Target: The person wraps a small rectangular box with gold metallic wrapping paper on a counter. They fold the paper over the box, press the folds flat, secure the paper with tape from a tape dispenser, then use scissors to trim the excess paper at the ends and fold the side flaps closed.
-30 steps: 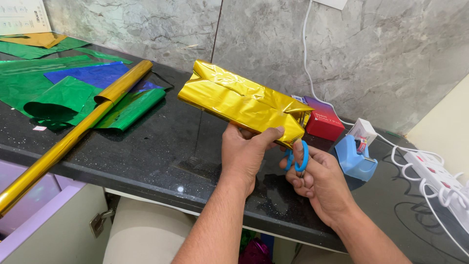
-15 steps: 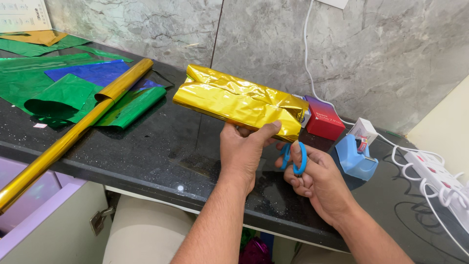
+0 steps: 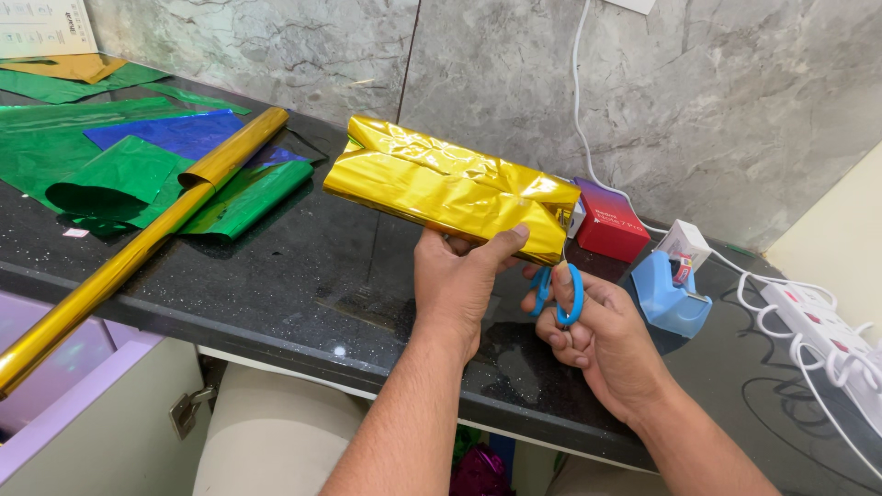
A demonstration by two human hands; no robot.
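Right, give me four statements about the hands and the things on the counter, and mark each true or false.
1. The left hand holds a gold-wrapped parcel. True.
2. The right hand holds red scissors. False: the scissors have blue handles.
3. A gold roll lies on the black counter. True.
4. The tape dispenser lies left of the parcel. False: it sits to its right, beside a red box.

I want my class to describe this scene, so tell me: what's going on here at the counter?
A person is wrapping a box in gold foil paper. The left hand holds the gold package up off the dark counter, thumb pressed on its lower edge. The right hand grips blue-handled scissors at the package's right end. A gold roll, green sheets and a blue tape dispenser lie nearby.
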